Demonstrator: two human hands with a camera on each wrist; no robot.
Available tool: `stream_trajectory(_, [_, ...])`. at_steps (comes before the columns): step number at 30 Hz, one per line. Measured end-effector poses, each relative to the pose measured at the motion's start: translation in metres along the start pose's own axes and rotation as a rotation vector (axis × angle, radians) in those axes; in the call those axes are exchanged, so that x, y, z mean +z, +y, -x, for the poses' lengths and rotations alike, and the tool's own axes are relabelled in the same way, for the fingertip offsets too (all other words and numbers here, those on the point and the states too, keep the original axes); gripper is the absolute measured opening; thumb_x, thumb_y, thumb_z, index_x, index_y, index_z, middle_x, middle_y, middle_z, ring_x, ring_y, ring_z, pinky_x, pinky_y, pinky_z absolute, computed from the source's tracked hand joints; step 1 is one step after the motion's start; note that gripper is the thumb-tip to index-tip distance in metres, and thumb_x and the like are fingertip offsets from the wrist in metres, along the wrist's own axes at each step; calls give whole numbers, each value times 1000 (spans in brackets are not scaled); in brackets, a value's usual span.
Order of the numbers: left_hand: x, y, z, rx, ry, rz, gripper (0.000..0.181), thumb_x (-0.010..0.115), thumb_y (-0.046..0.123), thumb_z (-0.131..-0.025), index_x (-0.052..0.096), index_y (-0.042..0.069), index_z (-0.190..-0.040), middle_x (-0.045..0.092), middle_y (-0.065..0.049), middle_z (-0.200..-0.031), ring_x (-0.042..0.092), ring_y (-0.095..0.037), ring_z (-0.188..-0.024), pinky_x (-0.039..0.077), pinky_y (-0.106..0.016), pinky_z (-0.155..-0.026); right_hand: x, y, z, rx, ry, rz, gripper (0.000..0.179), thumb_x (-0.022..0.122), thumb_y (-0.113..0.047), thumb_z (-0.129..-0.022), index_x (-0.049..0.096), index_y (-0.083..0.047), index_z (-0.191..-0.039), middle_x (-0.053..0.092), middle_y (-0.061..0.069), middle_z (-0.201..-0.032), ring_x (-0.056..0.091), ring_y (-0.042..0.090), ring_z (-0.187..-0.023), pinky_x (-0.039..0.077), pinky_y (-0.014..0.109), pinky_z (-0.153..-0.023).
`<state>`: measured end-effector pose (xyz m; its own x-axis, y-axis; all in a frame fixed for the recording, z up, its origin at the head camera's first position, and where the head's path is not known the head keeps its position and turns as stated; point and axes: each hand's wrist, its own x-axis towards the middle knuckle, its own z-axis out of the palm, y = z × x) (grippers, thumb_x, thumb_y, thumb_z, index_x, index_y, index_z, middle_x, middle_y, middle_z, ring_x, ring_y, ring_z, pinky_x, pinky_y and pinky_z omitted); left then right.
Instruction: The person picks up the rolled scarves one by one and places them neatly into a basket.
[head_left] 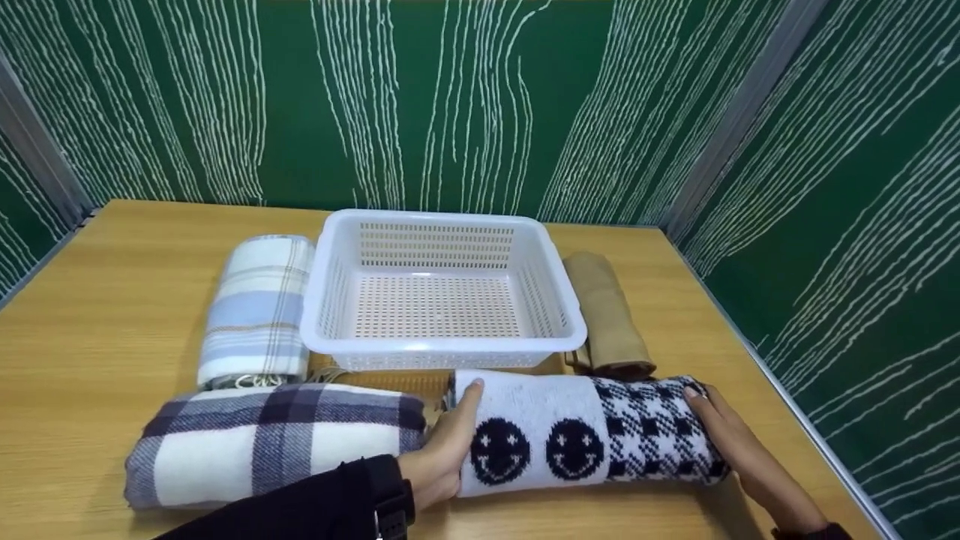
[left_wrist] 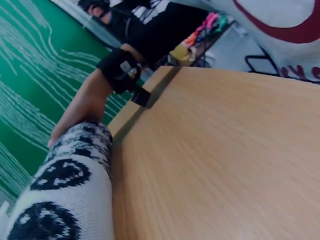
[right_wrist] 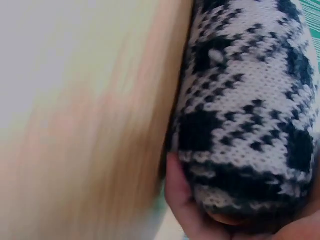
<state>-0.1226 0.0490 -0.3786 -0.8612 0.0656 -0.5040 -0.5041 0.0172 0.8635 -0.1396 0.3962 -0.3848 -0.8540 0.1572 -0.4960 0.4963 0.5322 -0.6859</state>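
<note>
Both hands hold a rolled knit scarf [head_left: 536, 397], white with black smiley faces on one half and black-and-white houndstooth on the other. My left hand [head_left: 442, 454] grips its left end, thumb on top. At the houndstooth end, my right hand [head_left: 735, 442] has its thumb over the top edge. The right wrist view shows fingers [right_wrist: 180, 192] of that hand curled round the end of the roll. In the left wrist view the smiley side [left_wrist: 95, 195] lies along the table surface; the left hand itself is out of that view.
A white perforated basket [head_left: 442, 345] stands behind the scarf with nothing in it. Left of it lies a blue-and-white plaid roll [head_left: 255, 307], and right of it a tan roll [head_left: 606, 315]. A grey-and-white checked roll [head_left: 210, 457] is beside my left forearm. Green walls [head_left: 577, 67] border the wooden table [head_left: 90, 322].
</note>
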Motion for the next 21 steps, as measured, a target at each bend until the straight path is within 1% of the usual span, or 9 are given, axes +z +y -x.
stream_trajectory(3, [4,-3,-5,-7,-1,47,89,34,62,-94,16,-6,-148,7,-35,-149,11,-53,-134,8,-69,-104,2,0,1,-15,-44,-113,97,28,-68,-92,-23,-6,-145,-27,24,-149,-23,43,-135,-12,61,-106])
stream_trajectory(6, [9,-6,-8,-10,19,78,84,34,55,-96,14,-8,-147,9,-36,-148,12,-53,-134,10,-65,-106,6,4,4,-30,-61,-230,90,30,-63,-95,-22,-12,-148,-26,21,-151,-22,39,-137,-12,59,-108])
stream_trajectory(9, [8,-8,-9,-17,37,103,79,36,50,-96,17,-8,-146,11,-36,-148,13,-52,-134,11,-64,-107,10,6,6,-35,-71,-341,87,33,-59,-97,-24,-16,-147,-29,18,-151,-23,38,-137,-11,58,-108])
stream_trajectory(11, [7,-7,-7,-16,35,108,78,37,48,-96,17,-8,-146,11,-36,-148,12,-52,-135,10,-64,-107,12,6,10,-27,-77,-403,88,35,-59,-96,-26,-20,-146,-31,16,-151,-22,38,-138,-10,58,-108])
stream_trajectory(15, [1,-5,4,-6,3,75,81,38,51,-96,15,-8,-147,7,-35,-149,9,-51,-136,8,-65,-106,7,6,24,-4,-90,-479,93,39,-62,-94,-29,-23,-144,-31,15,-151,-14,40,-139,-5,57,-111])
stream_trajectory(18, [-7,-2,17,21,-57,47,84,39,54,-95,13,-5,-149,5,-33,-150,6,-50,-137,5,-67,-105,-2,2,39,43,-101,-504,95,39,-65,-92,-33,-25,-141,-34,15,-149,-12,41,-139,-2,56,-111])
stream_trajectory(19, [-10,0,22,36,-78,36,83,39,55,-95,14,-4,-149,5,-32,-151,6,-50,-137,4,-69,-104,-6,1,44,56,-104,-508,96,38,-66,-92,-34,-25,-140,-34,17,-149,-9,42,-139,0,56,-112])
stream_trajectory(20, [-13,3,27,53,-100,32,82,39,55,-95,16,-2,-149,7,-31,-151,8,-49,-137,5,-69,-104,-10,0,50,66,-108,-506,94,37,-66,-92,-34,-26,-139,-33,18,-149,-5,42,-139,4,55,-112])
stream_trajectory(21, [-17,6,32,68,-128,29,78,39,55,-95,24,0,-148,16,-30,-150,16,-48,-136,10,-68,-104,-14,-2,56,75,-111,-499,93,35,-67,-92,-34,-26,-139,-31,20,-150,1,42,-138,10,54,-112])
